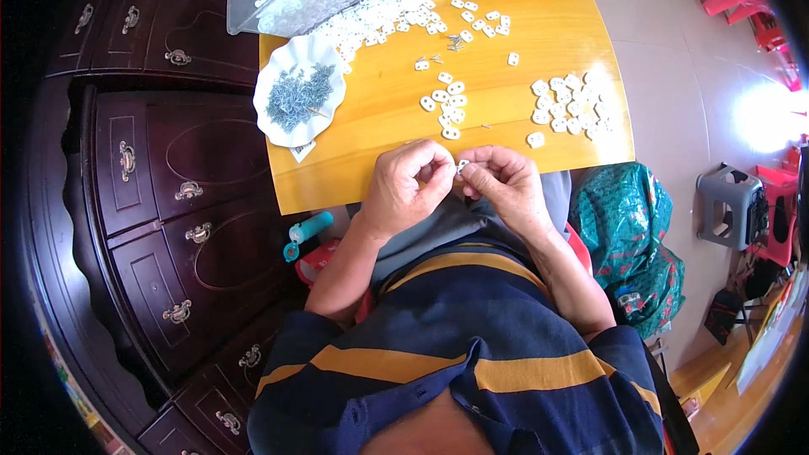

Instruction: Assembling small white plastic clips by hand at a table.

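At the table's near edge, my right hand (509, 188) pinches a small white two-holed plastic piece (463, 166) between thumb and forefinger. My left hand (411, 187) is closed in a pinch right beside that piece; whatever its fingertips hold is too small or hidden to name. Just beyond the hands lies a loose group of similar white pieces (455, 101). Farther right, another cluster of them (570, 104) sits close together. To the left, a white wavy-rimmed dish (266, 115) contains many small grey metal screws (297, 99).
A clear plastic bin (244, 13) of white pieces stands at the back left of the wooden table (371, 131), with more spilled before it. Dark drawers (126, 227) line the left. A green plastic bag (628, 244) and a grey stool (726, 202) stand right.
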The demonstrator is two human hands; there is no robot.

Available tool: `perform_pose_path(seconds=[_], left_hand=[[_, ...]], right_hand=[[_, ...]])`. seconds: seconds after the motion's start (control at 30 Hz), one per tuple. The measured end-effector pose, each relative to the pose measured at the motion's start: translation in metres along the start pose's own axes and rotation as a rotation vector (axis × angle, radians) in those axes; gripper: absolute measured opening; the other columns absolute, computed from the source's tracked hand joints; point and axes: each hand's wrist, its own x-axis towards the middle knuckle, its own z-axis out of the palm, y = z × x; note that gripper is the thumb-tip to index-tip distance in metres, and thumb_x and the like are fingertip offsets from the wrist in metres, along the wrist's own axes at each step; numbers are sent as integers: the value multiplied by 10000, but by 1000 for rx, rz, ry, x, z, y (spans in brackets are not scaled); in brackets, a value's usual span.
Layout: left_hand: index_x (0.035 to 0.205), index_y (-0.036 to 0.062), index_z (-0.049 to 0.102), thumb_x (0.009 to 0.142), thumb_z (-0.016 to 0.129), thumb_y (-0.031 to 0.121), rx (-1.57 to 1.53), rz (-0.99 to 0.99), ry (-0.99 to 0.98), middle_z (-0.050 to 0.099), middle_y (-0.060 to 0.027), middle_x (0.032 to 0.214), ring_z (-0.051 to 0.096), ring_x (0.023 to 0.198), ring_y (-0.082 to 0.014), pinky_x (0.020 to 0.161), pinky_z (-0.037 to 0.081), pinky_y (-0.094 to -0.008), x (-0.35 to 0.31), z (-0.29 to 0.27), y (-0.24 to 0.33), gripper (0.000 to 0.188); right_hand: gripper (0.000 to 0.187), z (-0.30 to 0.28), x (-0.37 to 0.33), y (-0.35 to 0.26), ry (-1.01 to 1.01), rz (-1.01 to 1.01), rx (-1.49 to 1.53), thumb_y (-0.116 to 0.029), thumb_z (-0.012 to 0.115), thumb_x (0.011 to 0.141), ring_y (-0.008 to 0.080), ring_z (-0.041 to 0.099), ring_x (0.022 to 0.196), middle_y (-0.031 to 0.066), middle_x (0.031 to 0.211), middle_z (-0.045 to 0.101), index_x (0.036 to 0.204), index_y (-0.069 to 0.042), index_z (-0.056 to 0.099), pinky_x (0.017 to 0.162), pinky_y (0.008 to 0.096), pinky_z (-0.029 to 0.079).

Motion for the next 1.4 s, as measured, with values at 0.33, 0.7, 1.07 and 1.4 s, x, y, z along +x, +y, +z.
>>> perform_pose_path(seconds=[0.33, 0.7, 1.07, 1.4], left_hand=[[805, 21, 608, 861, 655, -28, 23, -15, -27, 591, -67, 696, 562, 558, -147, 535, 449, -291, 2, 2, 2, 88], [897, -4, 675, 880, 719, 9, -54, -57, 25, 611, -46, 705, 560, 574, -102, 527, 441, -255, 7, -4, -4, 49], [1020, 54, 722, 859, 728, 74, 521, 169, 30, 678, -97, 879, 677, 744, -291, 649, 543, -393, 22, 3, -15, 162], [960, 74, 641, 864, 697, 94, 616, 157, -34, 646, -97, 888, 671, 806, -310, 680, 536, -416, 28, 4, -17, 113]], right_hand=[[147, 2, -1, -1, 32, -10, -116, -48, 667, 985, 61, 630, 730, 33, 865, 719, 1107, 30, 689, 681, 202, 523], [167, -6, 0, -11, 37, -37, -15, -84, 679, 984, 59, 647, 733, 23, 893, 720, 1115, 18, 674, 656, 204, 535], [162, -9, 2, -16, 76, -66, 17, -85, 664, 991, 68, 654, 761, 27, 903, 712, 1118, 15, 665, 699, 231, 574], [177, -9, 2, -18, 79, -50, 29, -96, 659, 996, 67, 649, 768, 27, 909, 702, 1133, 16, 658, 694, 242, 593]])
